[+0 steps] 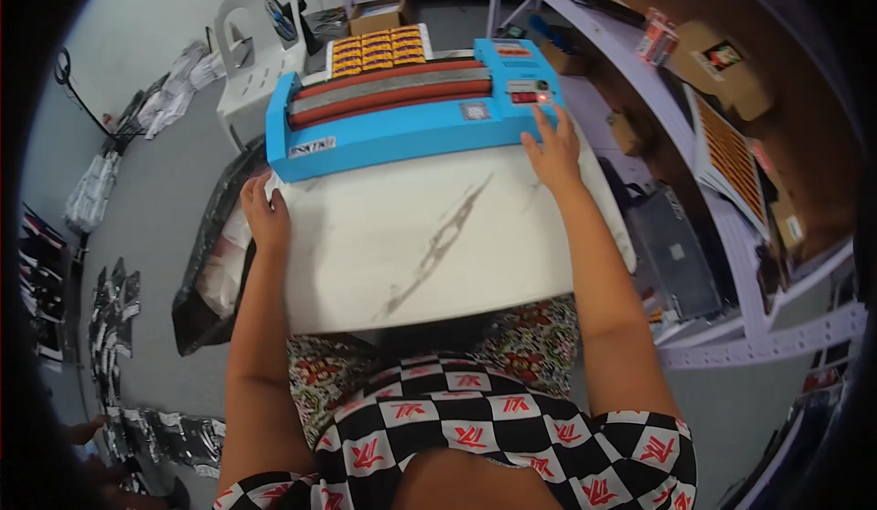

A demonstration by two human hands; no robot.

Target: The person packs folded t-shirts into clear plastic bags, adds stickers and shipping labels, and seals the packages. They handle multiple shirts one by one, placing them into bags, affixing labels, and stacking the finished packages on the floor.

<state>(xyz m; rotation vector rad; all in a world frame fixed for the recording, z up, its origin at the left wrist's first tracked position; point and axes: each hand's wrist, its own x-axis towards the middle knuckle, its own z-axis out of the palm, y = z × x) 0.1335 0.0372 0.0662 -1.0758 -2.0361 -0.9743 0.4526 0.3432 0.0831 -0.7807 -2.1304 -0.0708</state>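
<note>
A blue laminator (393,144) with red and grey rollers (393,94) lies across the far part of the white marbled table (365,245). Behind the rollers, a sheet of orange-yellow printed labels (379,50) sticks out at the far side. My right hand (554,152) reaches up to the machine's right end, fingers spread, their tips by the control panel (530,96) with its red-lit display. Whether a fingertip presses a button, I cannot tell. At the table's left edge, near the machine's left end, my left hand (266,219) rests with loosely bent fingers and holds nothing visible.
An open black plastic bag (196,300) with pale contents hangs left of the table. A white plastic chair (265,62) stands beyond it. On the right are lilac shelves (722,227) holding a cardboard box (726,67) and striped printed sheets (726,154). Wrapped packets (114,318) lie on the floor.
</note>
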